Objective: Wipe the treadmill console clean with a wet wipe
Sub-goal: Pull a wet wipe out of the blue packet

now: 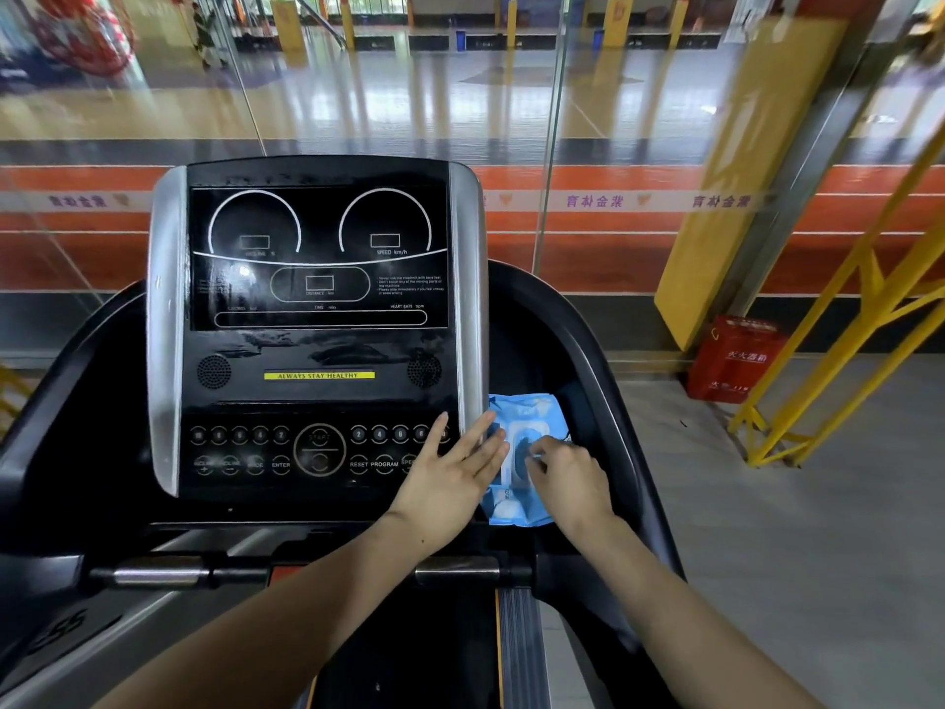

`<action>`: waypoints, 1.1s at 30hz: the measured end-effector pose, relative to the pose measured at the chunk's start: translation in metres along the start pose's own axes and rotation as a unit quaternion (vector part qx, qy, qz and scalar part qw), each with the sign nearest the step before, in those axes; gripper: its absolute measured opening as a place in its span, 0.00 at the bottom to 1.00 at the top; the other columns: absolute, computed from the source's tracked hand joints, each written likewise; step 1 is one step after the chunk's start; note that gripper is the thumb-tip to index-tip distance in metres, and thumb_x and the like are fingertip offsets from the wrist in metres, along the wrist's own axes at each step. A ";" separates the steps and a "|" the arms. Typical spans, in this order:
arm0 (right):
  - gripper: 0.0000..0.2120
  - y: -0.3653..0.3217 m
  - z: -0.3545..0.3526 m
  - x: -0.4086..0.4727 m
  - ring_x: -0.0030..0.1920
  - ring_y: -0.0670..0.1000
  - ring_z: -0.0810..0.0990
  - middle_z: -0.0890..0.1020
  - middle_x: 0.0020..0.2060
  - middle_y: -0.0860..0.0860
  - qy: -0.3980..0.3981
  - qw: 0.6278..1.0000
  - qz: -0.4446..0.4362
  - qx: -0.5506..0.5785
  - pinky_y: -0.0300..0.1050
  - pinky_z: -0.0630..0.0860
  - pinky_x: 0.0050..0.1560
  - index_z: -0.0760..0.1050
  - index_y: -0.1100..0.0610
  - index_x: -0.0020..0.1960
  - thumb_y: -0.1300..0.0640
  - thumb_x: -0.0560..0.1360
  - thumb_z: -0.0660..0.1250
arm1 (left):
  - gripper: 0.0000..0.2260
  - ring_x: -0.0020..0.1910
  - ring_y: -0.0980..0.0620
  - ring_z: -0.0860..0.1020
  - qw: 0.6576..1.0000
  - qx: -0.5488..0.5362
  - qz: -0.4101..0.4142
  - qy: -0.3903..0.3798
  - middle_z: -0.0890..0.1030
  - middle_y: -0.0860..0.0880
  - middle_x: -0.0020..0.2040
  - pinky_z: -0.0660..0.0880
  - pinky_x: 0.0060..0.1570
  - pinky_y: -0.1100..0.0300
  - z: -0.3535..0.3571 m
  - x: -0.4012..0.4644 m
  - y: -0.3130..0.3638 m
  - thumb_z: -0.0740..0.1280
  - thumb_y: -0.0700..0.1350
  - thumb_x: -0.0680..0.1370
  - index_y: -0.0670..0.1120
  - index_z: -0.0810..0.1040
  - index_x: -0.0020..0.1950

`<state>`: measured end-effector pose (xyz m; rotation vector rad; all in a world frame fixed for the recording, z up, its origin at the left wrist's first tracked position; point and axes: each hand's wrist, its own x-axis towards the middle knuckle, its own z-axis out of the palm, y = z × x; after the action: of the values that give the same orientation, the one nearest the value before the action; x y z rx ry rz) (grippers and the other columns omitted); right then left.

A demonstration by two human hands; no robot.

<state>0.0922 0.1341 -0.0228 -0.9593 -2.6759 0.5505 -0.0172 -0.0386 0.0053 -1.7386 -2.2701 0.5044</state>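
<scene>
The black treadmill console point(317, 309) with silver side trims fills the middle of the view, its dial screen above and its button panel below. A blue wet wipe pack point(526, 417) lies in the tray just right of the console. My left hand point(450, 478) lies flat with fingers spread, fingertips on the pack's left edge and over the console's right buttons. My right hand point(567, 478) is on the pack, its fingertips pinched at the white flap opening in the pack's middle. No loose wipe is visible.
The black handrail frame point(603, 381) curves around the tray on the right. A silver and black crossbar point(307, 573) runs below the console. A glass wall stands behind the treadmill, with a red box point(731, 360) and yellow metal frame point(838, 350) on the floor at right.
</scene>
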 end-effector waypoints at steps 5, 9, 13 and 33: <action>0.07 -0.009 -0.003 0.018 0.48 0.57 0.84 0.82 0.50 0.53 -0.044 0.998 0.022 -0.049 0.48 0.78 0.45 0.82 0.56 0.49 0.56 0.82 0.67 | 0.34 0.80 0.42 0.26 1.000 -0.008 -0.002 -0.003 0.43 0.45 0.86 0.44 0.76 0.28 0.001 0.000 0.001 0.58 0.43 0.84 0.43 0.41 0.85; 0.05 -0.014 -0.006 0.031 0.49 0.58 0.84 0.85 0.49 0.54 -0.084 0.991 0.035 -0.095 0.46 0.77 0.43 0.81 0.57 0.48 0.57 0.80 0.67 | 0.34 0.80 0.41 0.26 1.000 -0.012 -0.005 0.001 0.43 0.45 0.86 0.45 0.75 0.27 0.005 0.001 0.001 0.58 0.43 0.84 0.43 0.42 0.85; 0.07 -0.018 -0.006 0.039 0.55 0.59 0.84 0.84 0.55 0.56 -0.109 0.985 0.031 -0.129 0.47 0.76 0.47 0.80 0.59 0.57 0.58 0.81 0.66 | 0.35 0.79 0.41 0.26 1.000 -0.008 -0.004 -0.001 0.42 0.44 0.86 0.46 0.75 0.26 0.006 0.002 0.001 0.59 0.43 0.84 0.43 0.42 0.85; 0.12 -0.009 -0.017 0.021 0.57 0.59 0.80 0.80 0.57 0.55 -0.159 0.977 -0.086 -0.113 0.49 0.74 0.53 0.74 0.61 0.58 0.54 0.82 0.60 | 0.35 0.78 0.41 0.24 1.000 -0.010 -0.009 0.004 0.43 0.44 0.86 0.43 0.74 0.26 0.007 0.000 0.002 0.59 0.44 0.84 0.43 0.41 0.84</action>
<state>0.0774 0.1461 -0.0019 -0.7329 -3.1253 0.3959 -0.0185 -0.0386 -0.0022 -1.7249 -2.2913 0.4711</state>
